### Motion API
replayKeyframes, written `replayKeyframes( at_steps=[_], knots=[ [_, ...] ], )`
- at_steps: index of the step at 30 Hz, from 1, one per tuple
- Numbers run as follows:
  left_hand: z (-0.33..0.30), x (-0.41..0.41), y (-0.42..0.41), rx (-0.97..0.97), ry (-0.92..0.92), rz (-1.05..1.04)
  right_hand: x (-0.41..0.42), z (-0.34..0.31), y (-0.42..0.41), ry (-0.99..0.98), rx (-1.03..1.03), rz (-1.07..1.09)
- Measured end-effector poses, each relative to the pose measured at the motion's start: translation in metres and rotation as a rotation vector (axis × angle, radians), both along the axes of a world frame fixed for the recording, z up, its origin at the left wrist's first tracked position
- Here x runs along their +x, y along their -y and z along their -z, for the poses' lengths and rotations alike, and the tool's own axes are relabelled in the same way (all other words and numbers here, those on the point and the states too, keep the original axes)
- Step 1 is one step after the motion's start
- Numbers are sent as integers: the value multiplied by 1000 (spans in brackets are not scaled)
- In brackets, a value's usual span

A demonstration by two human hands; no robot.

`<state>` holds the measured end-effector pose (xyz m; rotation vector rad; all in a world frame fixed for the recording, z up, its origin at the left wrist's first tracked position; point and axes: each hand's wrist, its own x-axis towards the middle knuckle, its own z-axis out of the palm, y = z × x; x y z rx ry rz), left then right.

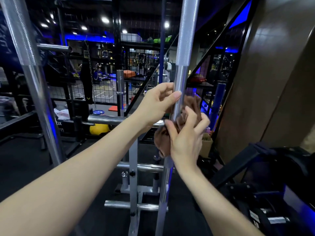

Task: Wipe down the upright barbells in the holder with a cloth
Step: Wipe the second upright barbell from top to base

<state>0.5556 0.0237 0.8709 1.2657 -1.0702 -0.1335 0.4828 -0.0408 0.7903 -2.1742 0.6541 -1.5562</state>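
A chrome upright barbell runs from the top centre down past my hands, knurled above and smooth below. A brown cloth is bunched around its smooth part. My right hand presses the cloth against the bar from the near side. Just above the cloth, my left hand holds the bar with thumb and fingers around it. A second upright barbell leans at the left, apart from both hands. The barbells' lower ends and their holder are hidden.
A grey plate rack with chrome pegs stands right behind the bar. Black wire mesh fencing lies beyond it, with a yellow ball on the floor. A brown wall and a dark machine stand at the right.
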Motion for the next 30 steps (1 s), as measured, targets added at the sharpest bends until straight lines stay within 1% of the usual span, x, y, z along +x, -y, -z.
replayKeyframes(
  at_steps=[3,5,7,10,12,13,15,18,21,24,27,30],
  knots=[
    [0,-2,1,6,-14,0,-8,49,-3,-141,67,-16],
    [-1,-3,0,13,-10,-19,-14,60,-1,-221,124,-49],
    [-2,-3,0,11,-18,-37,-17,44,-1,-172,118,-87],
    [0,0,2,-1,-34,-81,-13,-9,-4,12,62,-89],
    [0,1,1,-3,-31,-81,-4,-30,-3,27,59,-44],
    [0,2,1,-1,-32,-66,-2,-28,-4,13,53,-19],
    [-2,2,-2,2,-65,-18,0,-1,-6,-36,32,0],
    [-5,1,-5,16,-99,43,-5,50,-7,-184,162,-58],
    [-7,-2,-6,24,-102,40,-11,54,-1,-268,177,-94],
    [-6,-3,-4,15,-100,20,-14,22,4,-185,100,-112],
    [-3,-2,0,1,-118,27,-7,-7,7,-84,69,-62],
    [-2,-4,1,-9,-130,44,-3,9,0,-58,63,-23]
  ],
)
